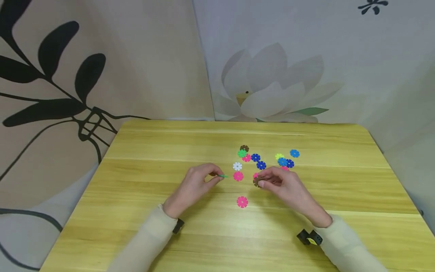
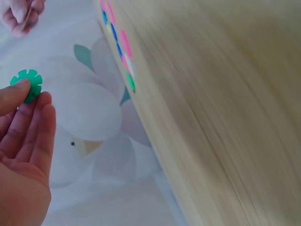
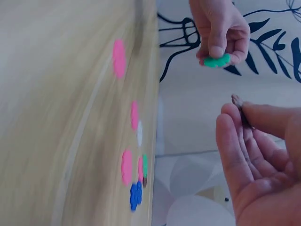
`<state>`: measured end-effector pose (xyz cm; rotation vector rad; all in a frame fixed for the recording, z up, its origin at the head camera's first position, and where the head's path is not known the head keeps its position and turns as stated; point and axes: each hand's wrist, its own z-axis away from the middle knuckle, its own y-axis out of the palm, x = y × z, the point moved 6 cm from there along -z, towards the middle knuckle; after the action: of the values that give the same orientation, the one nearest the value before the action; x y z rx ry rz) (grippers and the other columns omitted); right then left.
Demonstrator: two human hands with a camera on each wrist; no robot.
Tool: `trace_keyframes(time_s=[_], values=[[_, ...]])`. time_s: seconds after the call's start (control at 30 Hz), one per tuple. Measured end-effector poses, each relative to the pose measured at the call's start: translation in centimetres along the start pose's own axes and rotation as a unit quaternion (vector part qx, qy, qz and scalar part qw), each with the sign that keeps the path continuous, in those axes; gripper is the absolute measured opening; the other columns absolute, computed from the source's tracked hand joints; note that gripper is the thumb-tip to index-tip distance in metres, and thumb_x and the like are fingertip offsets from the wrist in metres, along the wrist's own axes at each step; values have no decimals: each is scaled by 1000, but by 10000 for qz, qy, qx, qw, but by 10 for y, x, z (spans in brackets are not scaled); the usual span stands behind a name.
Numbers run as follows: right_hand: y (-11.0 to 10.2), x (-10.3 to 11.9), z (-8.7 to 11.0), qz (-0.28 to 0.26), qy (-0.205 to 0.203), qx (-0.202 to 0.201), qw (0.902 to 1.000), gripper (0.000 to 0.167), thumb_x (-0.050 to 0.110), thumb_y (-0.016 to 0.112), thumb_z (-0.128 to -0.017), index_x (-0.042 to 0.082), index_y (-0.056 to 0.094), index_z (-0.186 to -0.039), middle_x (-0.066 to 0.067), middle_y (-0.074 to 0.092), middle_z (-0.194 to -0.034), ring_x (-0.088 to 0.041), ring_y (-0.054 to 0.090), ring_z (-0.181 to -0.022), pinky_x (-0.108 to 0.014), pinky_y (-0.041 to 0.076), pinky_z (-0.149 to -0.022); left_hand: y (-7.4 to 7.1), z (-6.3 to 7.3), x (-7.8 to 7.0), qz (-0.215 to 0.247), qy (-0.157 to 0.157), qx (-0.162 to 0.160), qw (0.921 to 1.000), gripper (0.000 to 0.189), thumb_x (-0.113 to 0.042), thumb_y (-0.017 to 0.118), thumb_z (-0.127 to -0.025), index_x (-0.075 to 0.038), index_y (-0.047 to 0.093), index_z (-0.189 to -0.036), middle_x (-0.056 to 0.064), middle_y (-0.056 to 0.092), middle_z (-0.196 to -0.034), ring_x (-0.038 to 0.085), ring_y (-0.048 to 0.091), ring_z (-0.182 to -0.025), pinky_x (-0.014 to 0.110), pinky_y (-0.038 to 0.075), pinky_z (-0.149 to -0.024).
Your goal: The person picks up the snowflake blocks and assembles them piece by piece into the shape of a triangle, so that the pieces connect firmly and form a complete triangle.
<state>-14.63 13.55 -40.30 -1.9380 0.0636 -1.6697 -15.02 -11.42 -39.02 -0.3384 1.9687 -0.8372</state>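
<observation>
My left hand point(image 1: 198, 183) pinches a green notched plastic disc point(image 2: 29, 84) between thumb and fingers, above the table. In the head view that disc is seen nearly edge-on. Opposite it, my right hand point(image 1: 287, 185) pinches a brown notched disc point(image 1: 256, 181), its notched rim pointing left. A gap separates the two held discs. Between the hands, a pink disc point(image 1: 238, 176) and a white disc point(image 1: 237, 166) lie flat on the table. Another pink disc point(image 1: 242, 202) lies closer to me. One more pink disc point(image 1: 255, 176) is partly hidden behind the brown one.
The wooden table point(image 1: 136, 234) reaches back to a wall with a printed flower. Beyond the hands lie a green disc point(image 1: 242, 153), a brown disc point(image 1: 244, 148) and dark blue discs point(image 1: 261, 165). Farther right are light blue discs point(image 1: 294, 153) and a yellow disc point(image 1: 279, 156).
</observation>
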Motion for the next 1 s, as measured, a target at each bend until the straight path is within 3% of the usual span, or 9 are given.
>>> trace_keyframes(time_s=[0.2, 0.4, 0.7, 0.9, 1.0], values=[[6, 4, 0, -643, 350, 7, 9973, 17, 13, 74, -97, 2, 70, -109, -12, 75, -103, -40, 73, -91, -42, 62, -80, 3, 3, -18, 69, 737, -399, 9965, 18, 2, 82, -85, -8, 74, -98, 0, 76, -97, 13, 72, -90, 24, 60, -80], [12, 11, -2, -1124, 530, -38, 9922, 21, 13, 75, -97, -2, 67, -108, -16, 74, -102, -44, 72, -92, -45, 62, -81, 6, 7, -29, 34, 1365, -594, 9888, 21, 6, 83, -83, -6, 73, -97, 4, 77, -98, 15, 74, -92, 23, 59, -84], [25, 19, -2, -1256, 415, 34, 9912, 19, 14, 75, -96, 1, 68, -108, -16, 74, -101, -44, 72, -92, -44, 62, -81, 10, 12, -37, -358, 1827, -858, 9788, 25, 5, 86, -79, -7, 73, -97, 5, 77, -99, 16, 75, -92, 19, 57, -88], [28, 21, -2, -1191, 247, -4, 9926, 17, 14, 74, -97, 2, 68, -107, -17, 75, -101, -28, 74, -88, -44, 62, -81, 10, 15, -39, -425, 2110, -1025, 9712, 28, 8, 87, -76, -7, 70, -92, 6, 77, -100, 18, 75, -93, 22, 58, -88], [29, 22, -2, -1159, 240, -35, 9930, 16, 14, 74, -97, 3, 68, -107, -15, 75, -101, -29, 74, -89, -43, 63, -81, 12, 15, -40, -469, 2208, -1040, 9686, 27, 10, 87, -75, -6, 70, -90, 7, 77, -99, 18, 75, -93, 21, 58, -88]])
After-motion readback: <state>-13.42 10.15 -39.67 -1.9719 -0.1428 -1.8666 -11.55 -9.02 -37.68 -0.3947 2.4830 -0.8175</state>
